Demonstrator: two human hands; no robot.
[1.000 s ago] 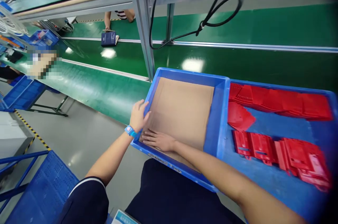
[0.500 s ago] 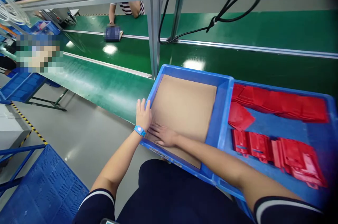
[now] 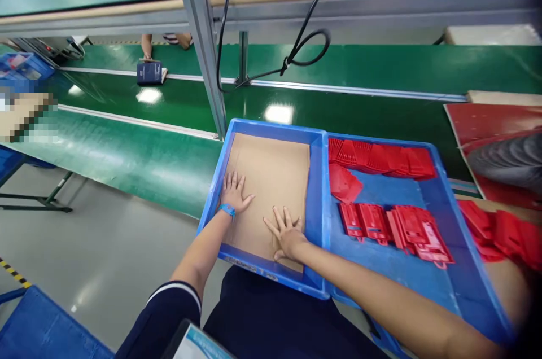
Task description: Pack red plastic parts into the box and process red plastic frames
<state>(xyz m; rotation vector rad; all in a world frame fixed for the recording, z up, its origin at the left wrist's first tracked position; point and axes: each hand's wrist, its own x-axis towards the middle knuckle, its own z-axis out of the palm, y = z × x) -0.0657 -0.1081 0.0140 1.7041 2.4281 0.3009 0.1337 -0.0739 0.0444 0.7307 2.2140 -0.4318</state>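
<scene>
A flat brown cardboard sheet [image 3: 271,178] lies in the bottom of a blue plastic crate [image 3: 275,128]. My left hand [image 3: 235,192], with a blue wristband [image 3: 227,210], rests on the sheet's left side, fingers spread. Lower and to the right, my right hand [image 3: 288,235] is laid on the same sheet, its fingers also spread. Neither hand grips anything. Right beside this crate stands a second blue crate [image 3: 381,268] with red plastic parts [image 3: 417,229] in two rows.
A metal post [image 3: 199,37] rises behind the crate, with a looped black cable [image 3: 292,60] hanging nearby. Green conveyor belts [image 3: 169,170] run across. More red parts [image 3: 503,229] lie at far right. Across the line, a person's hand [image 3: 147,56] touches a dark blue book-like item [image 3: 150,73].
My left hand has moved from the crate's left edge onto the cardboard. My right hand has shifted right and down across the sheet. The view has turned toward the right.
</scene>
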